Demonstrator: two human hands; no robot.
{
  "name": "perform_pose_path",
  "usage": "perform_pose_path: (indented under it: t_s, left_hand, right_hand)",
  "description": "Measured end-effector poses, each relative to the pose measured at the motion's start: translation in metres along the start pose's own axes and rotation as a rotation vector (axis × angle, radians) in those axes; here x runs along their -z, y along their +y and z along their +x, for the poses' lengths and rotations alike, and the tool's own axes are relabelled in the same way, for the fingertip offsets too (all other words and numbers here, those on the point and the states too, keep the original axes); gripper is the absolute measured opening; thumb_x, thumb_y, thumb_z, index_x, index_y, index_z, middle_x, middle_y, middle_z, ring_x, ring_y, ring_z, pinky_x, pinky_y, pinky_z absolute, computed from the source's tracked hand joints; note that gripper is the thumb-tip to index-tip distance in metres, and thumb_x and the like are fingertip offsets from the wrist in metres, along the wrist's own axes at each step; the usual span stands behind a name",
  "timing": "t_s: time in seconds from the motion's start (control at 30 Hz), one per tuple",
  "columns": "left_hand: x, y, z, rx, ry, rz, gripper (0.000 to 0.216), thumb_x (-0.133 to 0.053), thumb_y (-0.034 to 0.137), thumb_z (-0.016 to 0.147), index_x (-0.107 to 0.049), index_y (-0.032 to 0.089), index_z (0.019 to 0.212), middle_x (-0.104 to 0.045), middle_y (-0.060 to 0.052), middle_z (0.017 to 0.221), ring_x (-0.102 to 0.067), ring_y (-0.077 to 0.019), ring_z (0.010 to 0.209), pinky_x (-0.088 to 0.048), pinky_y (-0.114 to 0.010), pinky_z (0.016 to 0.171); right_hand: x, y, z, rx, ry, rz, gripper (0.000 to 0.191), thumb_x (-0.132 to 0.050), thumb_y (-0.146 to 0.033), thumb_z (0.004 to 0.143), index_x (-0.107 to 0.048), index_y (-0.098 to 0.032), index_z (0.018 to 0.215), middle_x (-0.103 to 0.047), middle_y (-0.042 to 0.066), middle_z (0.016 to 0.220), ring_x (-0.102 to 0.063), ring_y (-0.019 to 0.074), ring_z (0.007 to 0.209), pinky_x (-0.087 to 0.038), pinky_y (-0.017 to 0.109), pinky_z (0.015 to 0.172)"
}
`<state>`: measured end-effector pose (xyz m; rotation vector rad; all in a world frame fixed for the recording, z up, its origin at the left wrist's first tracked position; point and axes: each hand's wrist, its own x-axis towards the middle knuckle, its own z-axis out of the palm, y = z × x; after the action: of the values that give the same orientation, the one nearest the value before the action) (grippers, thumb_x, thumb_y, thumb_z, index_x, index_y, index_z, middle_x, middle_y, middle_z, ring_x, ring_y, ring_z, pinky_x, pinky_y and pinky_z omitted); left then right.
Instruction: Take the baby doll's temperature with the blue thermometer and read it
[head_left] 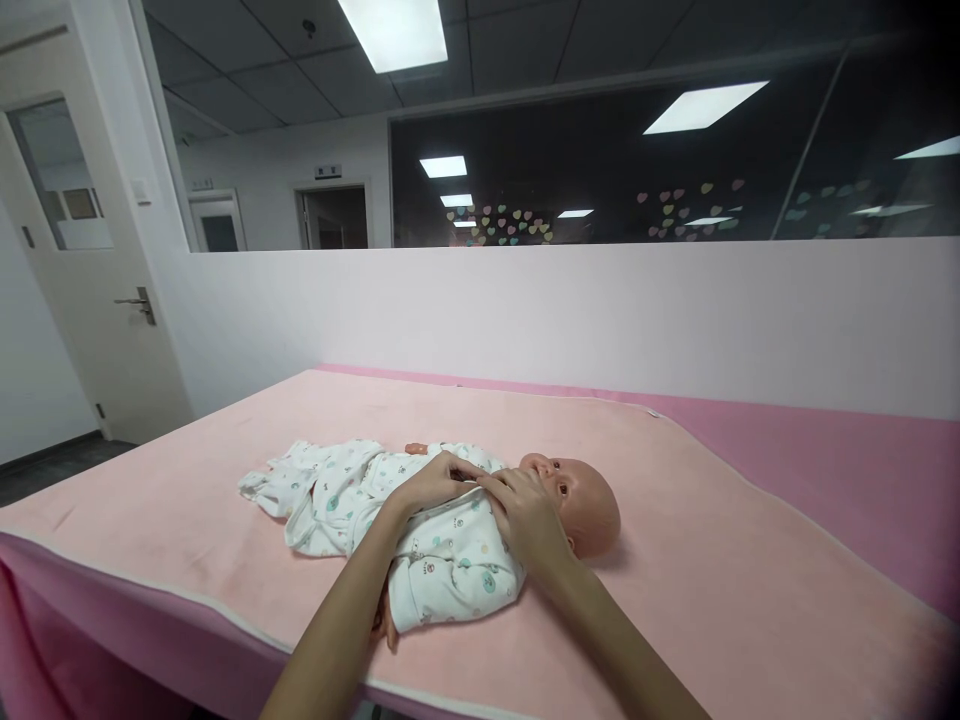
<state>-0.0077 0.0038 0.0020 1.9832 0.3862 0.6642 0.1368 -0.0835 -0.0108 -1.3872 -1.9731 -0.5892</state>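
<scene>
A baby doll [581,500] lies on its back on a pink padded table [750,560], head to the right, dressed in a white patterned sleepsuit [442,560]. My left hand [431,482] rests on the doll's chest, fingers pinched on the suit's fabric near the collar. My right hand [529,515] sits at the doll's neck and chin, fingers curled on the collar edge beside the left hand. The suit's legs [300,485] trail off to the left. A small doll hand [415,449] shows beyond the chest.
A low white partition [600,310] with dark glass above runs behind the table. A white door [82,250] with a lever handle stands at the left. The table's front edge [187,600] is close to me.
</scene>
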Motion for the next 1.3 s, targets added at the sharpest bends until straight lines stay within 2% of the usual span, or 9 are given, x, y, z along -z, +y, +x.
perform_pose_path:
  t_s: [0.17, 0.33, 0.47, 0.6, 0.7, 0.87, 0.97, 1.1, 1.3]
  left_hand:
    - [0.002, 0.003, -0.001, 0.024, -0.022, -0.026, 0.030, -0.055, 0.025, 0.073, -0.066, 0.014, 0.099, -0.068, -0.007, 0.087, -0.059, -0.0201, 0.085, -0.044, -0.028, 0.076]
    - [0.004, 0.011, -0.004, 0.022, -0.058, -0.094, 0.032, -0.056, 0.033, 0.073, -0.067, 0.013, 0.097, -0.068, -0.007, 0.086, -0.058, -0.0209, 0.087, -0.042, -0.029, 0.080]
    - [0.004, 0.009, -0.004, 0.020, -0.102, -0.076, 0.038, -0.064, 0.030, 0.067, -0.065, 0.014, 0.101, -0.067, -0.008, 0.090, -0.057, -0.0211, 0.088, -0.043, -0.028, 0.078]
    - [0.003, 0.005, -0.003, 0.041, -0.045, -0.064, 0.034, -0.063, 0.032, 0.067, -0.068, 0.012, 0.094, -0.067, -0.006, 0.075, -0.056, -0.0190, 0.078, -0.043, -0.027, 0.070]
    - [0.003, 0.003, -0.002, 0.061, -0.005, -0.045, 0.033, -0.064, 0.033, 0.066, -0.069, 0.011, 0.090, -0.064, -0.003, 0.061, -0.054, -0.0155, 0.067, -0.040, -0.025, 0.063]
    - [0.004, 0.000, 0.001, 0.056, 0.010, -0.008, 0.029, -0.063, 0.031, 0.068, -0.069, 0.012, 0.089, -0.056, 0.001, 0.055, -0.043, -0.0088, 0.054, -0.032, -0.021, 0.053]
    - [0.004, -0.002, 0.002, 0.030, -0.019, -0.027, 0.028, -0.061, 0.030, 0.070, -0.067, 0.013, 0.092, -0.059, -0.001, 0.065, -0.046, -0.0098, 0.061, -0.035, -0.021, 0.058]
    - [0.004, -0.005, 0.002, 0.020, -0.064, -0.054, 0.029, -0.057, 0.031, 0.074, -0.064, 0.014, 0.096, -0.063, -0.006, 0.083, -0.053, -0.0148, 0.080, -0.039, -0.024, 0.073]
    - [0.005, -0.005, 0.001, 0.027, -0.067, 0.025, 0.028, -0.053, 0.034, 0.077, -0.063, 0.016, 0.096, -0.063, -0.004, 0.088, -0.053, -0.0165, 0.088, -0.039, -0.027, 0.080]
  right_hand:
    - [-0.005, -0.004, -0.009, -0.036, 0.018, 0.060, 0.030, -0.036, -0.010, 0.085, -0.054, -0.020, 0.106, -0.061, 0.002, 0.080, -0.053, 0.0152, 0.075, -0.038, 0.030, 0.074]
    - [-0.013, -0.005, -0.013, -0.034, 0.123, -0.009, 0.028, -0.033, -0.012, 0.086, -0.055, -0.018, 0.102, -0.061, 0.004, 0.081, -0.053, 0.0170, 0.078, -0.038, 0.033, 0.081]
    - [-0.018, -0.004, -0.016, 0.006, 0.110, -0.054, 0.028, -0.033, -0.009, 0.086, -0.057, -0.017, 0.097, -0.060, 0.004, 0.077, -0.053, 0.0168, 0.075, -0.037, 0.034, 0.082]
    - [-0.018, -0.008, -0.016, -0.028, 0.133, -0.045, 0.032, -0.033, -0.006, 0.083, -0.056, -0.018, 0.102, -0.059, 0.003, 0.074, -0.051, 0.0161, 0.070, -0.035, 0.036, 0.087]
    - [-0.020, -0.011, -0.016, -0.070, 0.171, -0.011, 0.034, -0.033, -0.005, 0.082, -0.055, -0.018, 0.105, -0.060, 0.004, 0.077, -0.052, 0.0170, 0.074, -0.037, 0.035, 0.084]
    - [-0.027, -0.013, -0.018, -0.111, 0.212, 0.031, 0.033, -0.032, -0.006, 0.083, -0.052, -0.016, 0.108, -0.060, 0.007, 0.088, -0.053, 0.0188, 0.083, -0.040, 0.034, 0.079]
    - [-0.030, -0.014, -0.018, -0.135, 0.236, 0.071, 0.031, -0.031, -0.008, 0.084, -0.049, -0.016, 0.109, -0.059, 0.008, 0.093, -0.053, 0.0185, 0.086, -0.042, 0.034, 0.080]
    - [-0.030, -0.016, -0.015, -0.187, 0.271, 0.161, 0.027, -0.030, -0.012, 0.086, -0.048, -0.017, 0.105, -0.058, 0.008, 0.096, -0.053, 0.0177, 0.090, -0.043, 0.033, 0.081]
    - [-0.032, -0.014, -0.013, -0.187, 0.328, 0.274, 0.019, -0.034, -0.014, 0.086, -0.047, -0.019, 0.100, -0.056, 0.006, 0.089, -0.052, 0.0167, 0.085, -0.045, 0.032, 0.077]
